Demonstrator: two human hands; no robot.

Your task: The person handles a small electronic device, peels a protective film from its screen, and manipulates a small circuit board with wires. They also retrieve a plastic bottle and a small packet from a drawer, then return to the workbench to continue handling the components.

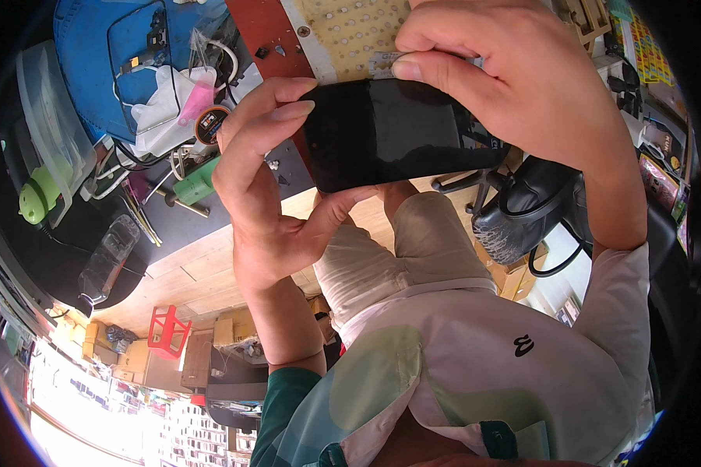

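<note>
A: What fills the view, biggest first?

B: The bench (210,257), wooden and cluttered along its far side. Then a blue tray (86,54) at upper left, and a black chair (522,210) at right. In front of all that, a black phone (389,136) held up in the air between both hands.

A: How does the phone lie?

B: Its long axis runs left to right across the view, dark glass toward the camera. The left hand (261,202) has its left end: index finger curled over the top corner, thumb (339,206) pressed up under the bottom edge.

A: And the right hand (514,86)?

B: It comes over the top edge. Thumb and forefinger are closed in a pinch on a thin pale strip (385,64) just above the glass. I can't tell whether it is stuck to the phone.

A: Which hand is nearer the strip?

B: The right; it lies at those fingertips, up from the phone's upper edge. The left only steadies.
</note>
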